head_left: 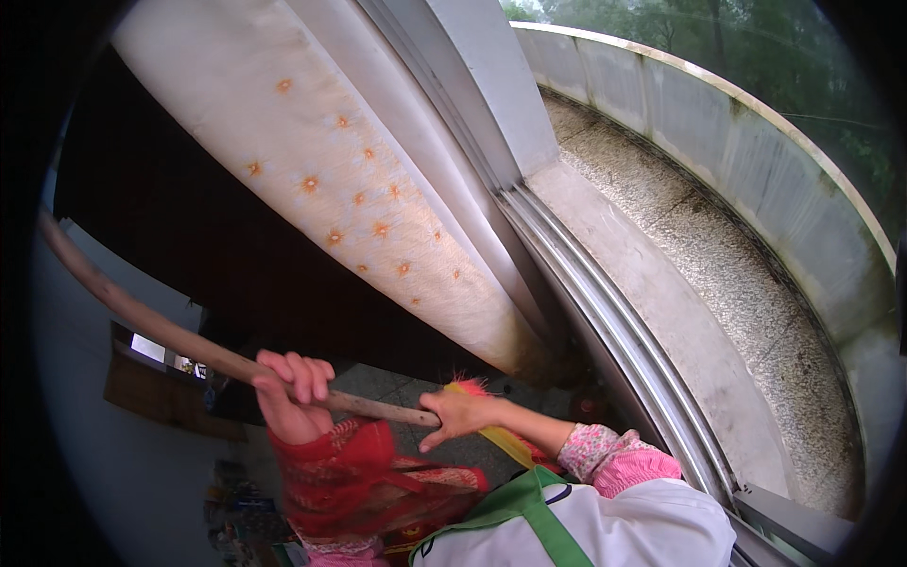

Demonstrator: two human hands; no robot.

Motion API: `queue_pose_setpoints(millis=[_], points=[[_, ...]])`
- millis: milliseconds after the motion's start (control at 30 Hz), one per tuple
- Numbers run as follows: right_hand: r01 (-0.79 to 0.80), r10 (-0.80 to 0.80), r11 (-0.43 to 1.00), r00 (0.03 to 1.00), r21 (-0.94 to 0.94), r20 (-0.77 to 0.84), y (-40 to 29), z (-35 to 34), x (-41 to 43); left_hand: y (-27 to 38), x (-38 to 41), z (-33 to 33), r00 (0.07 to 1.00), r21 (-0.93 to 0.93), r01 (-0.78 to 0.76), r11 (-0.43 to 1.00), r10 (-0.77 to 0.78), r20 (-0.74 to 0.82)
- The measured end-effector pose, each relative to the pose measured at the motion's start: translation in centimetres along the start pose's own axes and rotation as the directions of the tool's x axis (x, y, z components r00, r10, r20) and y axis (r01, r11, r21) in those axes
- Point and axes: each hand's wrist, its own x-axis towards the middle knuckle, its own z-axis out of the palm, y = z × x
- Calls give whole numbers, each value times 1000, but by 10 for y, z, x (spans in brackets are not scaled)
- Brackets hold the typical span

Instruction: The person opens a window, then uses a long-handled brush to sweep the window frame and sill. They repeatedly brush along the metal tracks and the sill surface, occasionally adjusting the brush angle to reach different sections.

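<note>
A long wooden pole [177, 340] runs from the upper left rim down to the centre. My left hand [294, 390] has its fingers wrapped around the pole, with a red patterned cloth about the wrist. Nearer the pole's lower end, my right hand [460, 418] grips it between thumb and fingers. Behind the right wrist shows a yellow strip [506, 445] with red bristle-like fringe [471, 386]; whether it belongs to a broom I cannot tell. A cream curtain [319, 184] with orange flower motifs hangs above both hands.
A metal sliding-window track [602, 312] and a concrete sill [659, 305] lie on the right. Beyond them a curved balcony wall [723, 135] borders a speckled floor [708, 283]. Assorted items [248, 510] stand at the lower left, below a wall opening [149, 349].
</note>
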Motion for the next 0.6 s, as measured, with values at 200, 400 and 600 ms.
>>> queue_pose_setpoints(millis=[200, 400, 600], points=[[148, 5, 950, 873, 275, -488, 13, 12, -6, 21, 8, 25, 955, 167, 61, 984, -106, 276], [-24, 223, 941, 794, 339, -565, -115, -92, -53, -18, -25, -56, 665, 494, 103, 863, -430, 611], [204, 269, 836, 658, 510, -704, -216, -167, -77, -115, -108, -121, 444, 405, 539, 738, -658, 608]])
